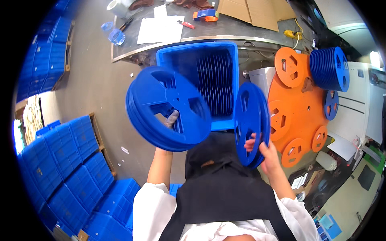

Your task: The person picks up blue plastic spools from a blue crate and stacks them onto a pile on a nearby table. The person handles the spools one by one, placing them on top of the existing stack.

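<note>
My left hand (172, 119) grips a stack of several blue plastic reels (185, 94), its fingers coming through a cut-out in the face. The stack is tilted, held above and left of my lap. On the right, my right hand (270, 157) holds a thinner stack of blue reels (247, 114) nearly on edge, fingers through an opening and thumb at the rim. Between and beyond both hands stands a blue plastic bin (197, 45). Inside it, two rows of blue reels (217, 100) stand on edge along the right side. The left stack hides part of the bin.
Right of the bin is an orange round plate (299, 106) bearing orange reels (289, 66) and a blue reel stack (329, 69). A metal-edged workbench (237, 30) with paper, tape and cardboard runs behind. Blue crates (60, 160) are piled at left; a bottle (116, 37) sits by the bench corner.
</note>
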`<state>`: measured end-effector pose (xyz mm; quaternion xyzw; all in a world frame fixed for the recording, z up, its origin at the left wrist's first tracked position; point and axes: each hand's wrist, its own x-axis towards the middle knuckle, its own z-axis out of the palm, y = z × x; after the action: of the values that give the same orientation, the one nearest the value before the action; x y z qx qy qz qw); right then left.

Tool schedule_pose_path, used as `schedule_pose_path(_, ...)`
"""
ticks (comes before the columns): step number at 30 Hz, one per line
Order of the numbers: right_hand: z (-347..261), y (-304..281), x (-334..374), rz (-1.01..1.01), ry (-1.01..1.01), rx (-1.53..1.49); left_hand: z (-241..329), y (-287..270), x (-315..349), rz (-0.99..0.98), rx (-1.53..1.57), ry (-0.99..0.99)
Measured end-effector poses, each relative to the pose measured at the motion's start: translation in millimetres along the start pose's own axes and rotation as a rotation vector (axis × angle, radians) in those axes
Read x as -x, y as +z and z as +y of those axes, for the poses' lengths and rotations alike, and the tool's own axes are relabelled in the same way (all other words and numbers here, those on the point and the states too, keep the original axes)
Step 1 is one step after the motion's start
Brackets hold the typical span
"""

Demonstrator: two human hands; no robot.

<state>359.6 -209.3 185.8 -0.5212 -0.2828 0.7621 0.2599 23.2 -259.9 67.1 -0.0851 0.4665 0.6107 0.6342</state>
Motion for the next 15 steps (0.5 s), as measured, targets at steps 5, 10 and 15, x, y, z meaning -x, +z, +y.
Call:
schedule_pose_path(5,47,-24,-35,0.066,0.193,-0.040,-29,-20,-117,0.110,-0.859,0.277)
schedule_pose_path(10,75,-55,-52,0.112,0.269,-0.121,-39,-17,-219,0.094,-0.928,-0.011)
schedule_pose_path(15,78,-63,-69,0.102,0.261,-0.048,-43,-14,-268,0.053,-1.070,-0.105)
